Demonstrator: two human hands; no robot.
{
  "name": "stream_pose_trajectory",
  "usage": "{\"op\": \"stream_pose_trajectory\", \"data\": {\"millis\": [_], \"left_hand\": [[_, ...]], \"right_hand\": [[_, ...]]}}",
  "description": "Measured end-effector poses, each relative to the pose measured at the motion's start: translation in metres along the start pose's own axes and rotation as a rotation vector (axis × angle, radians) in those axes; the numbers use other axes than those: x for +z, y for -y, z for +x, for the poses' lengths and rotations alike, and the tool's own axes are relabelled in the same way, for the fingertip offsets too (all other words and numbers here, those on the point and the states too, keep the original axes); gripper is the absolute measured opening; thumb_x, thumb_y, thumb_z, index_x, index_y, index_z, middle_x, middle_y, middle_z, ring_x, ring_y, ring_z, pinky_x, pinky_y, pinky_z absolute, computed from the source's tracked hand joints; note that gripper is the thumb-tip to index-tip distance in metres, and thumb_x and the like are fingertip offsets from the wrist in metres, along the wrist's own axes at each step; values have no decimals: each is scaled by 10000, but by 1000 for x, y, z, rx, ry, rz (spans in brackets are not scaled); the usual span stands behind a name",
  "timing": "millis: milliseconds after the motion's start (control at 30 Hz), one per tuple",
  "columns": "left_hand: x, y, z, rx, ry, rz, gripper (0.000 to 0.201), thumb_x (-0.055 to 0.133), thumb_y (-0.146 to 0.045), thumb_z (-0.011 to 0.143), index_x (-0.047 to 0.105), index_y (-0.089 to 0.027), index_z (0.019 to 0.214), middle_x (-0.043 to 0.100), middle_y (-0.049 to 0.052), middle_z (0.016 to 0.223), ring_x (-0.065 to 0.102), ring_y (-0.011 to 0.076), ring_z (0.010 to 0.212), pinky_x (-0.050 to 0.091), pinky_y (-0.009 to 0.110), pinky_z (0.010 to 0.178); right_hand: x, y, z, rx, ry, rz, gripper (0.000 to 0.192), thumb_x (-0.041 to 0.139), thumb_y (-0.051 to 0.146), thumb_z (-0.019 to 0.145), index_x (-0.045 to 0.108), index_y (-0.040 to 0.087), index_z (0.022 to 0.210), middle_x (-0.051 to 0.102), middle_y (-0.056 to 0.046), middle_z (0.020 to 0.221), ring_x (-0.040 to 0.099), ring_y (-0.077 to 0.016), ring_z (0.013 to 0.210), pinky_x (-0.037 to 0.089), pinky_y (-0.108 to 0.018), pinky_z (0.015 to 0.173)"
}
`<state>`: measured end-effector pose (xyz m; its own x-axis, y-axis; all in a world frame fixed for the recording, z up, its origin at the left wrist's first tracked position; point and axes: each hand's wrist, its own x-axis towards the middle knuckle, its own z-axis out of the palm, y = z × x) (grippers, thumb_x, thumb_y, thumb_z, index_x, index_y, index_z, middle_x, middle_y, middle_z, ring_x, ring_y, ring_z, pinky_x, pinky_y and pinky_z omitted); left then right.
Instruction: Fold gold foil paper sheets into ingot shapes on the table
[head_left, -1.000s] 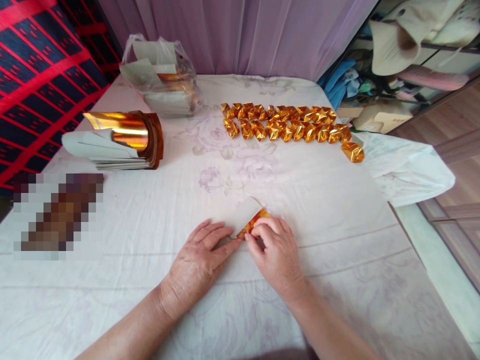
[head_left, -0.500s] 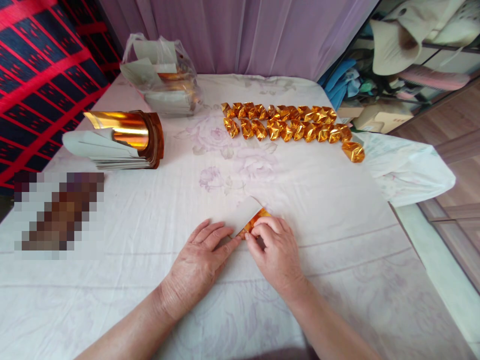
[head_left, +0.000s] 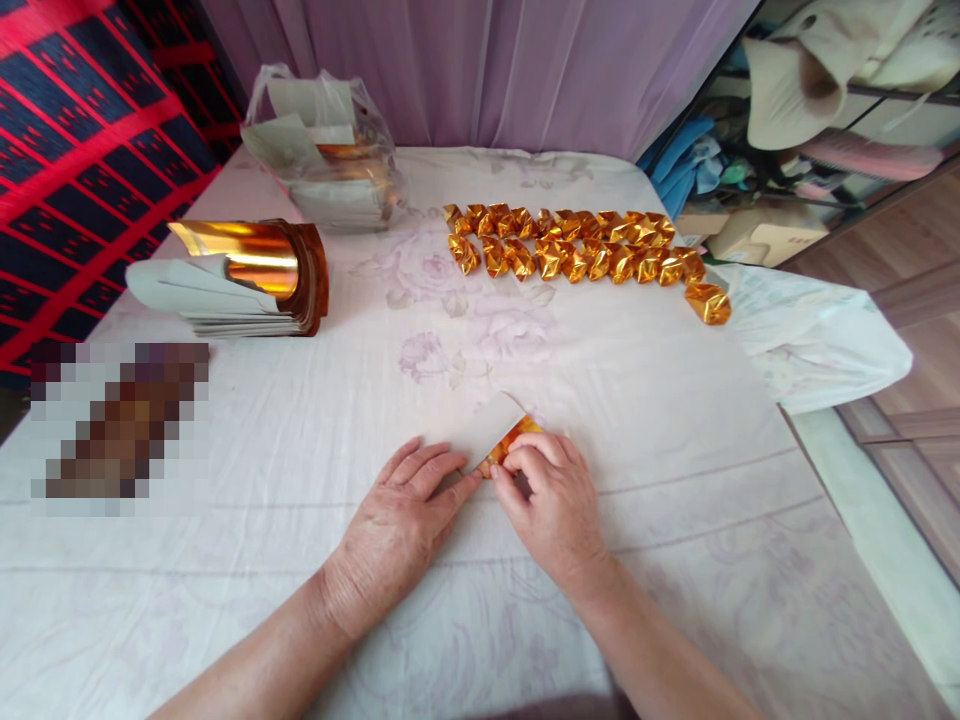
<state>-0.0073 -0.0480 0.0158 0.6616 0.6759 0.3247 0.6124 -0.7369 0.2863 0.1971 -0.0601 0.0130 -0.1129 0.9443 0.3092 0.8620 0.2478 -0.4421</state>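
Note:
A small sheet of gold foil paper (head_left: 496, 436), white on its back, lies on the table's white cloth (head_left: 675, 420) in front of me. My left hand (head_left: 401, 520) rests flat on the cloth, its fingertips pressing the paper's left edge. My right hand (head_left: 551, 505) pinches the paper's folded gold part between thumb and fingers. Both hands meet at the paper's near corner. Farther back, several folded gold paper pieces (head_left: 577, 250) lie in two rows.
A stack of gold foil sheets (head_left: 240, 280) with curled top sheets sits at the left. A plastic bag (head_left: 322, 150) holding more sheets stands at the back left. A blurred patch (head_left: 120, 420) lies left. The table's right edge drops towards shelves with cloth and hats.

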Motion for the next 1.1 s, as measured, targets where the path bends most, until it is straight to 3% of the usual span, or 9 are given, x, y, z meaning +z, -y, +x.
{"op": "stream_pose_trajectory", "data": {"millis": [1100], "left_hand": [[0, -2, 1, -10, 13, 10, 349, 521, -138, 936, 634, -200, 1259, 663, 78, 1210, 582, 246, 1169, 467, 513, 1070]], "right_hand": [[1, -1, 0, -10, -21, 20, 136, 618, 207, 891, 565, 222, 766, 636, -46, 885, 564, -219, 855, 427, -380, 802]]}}
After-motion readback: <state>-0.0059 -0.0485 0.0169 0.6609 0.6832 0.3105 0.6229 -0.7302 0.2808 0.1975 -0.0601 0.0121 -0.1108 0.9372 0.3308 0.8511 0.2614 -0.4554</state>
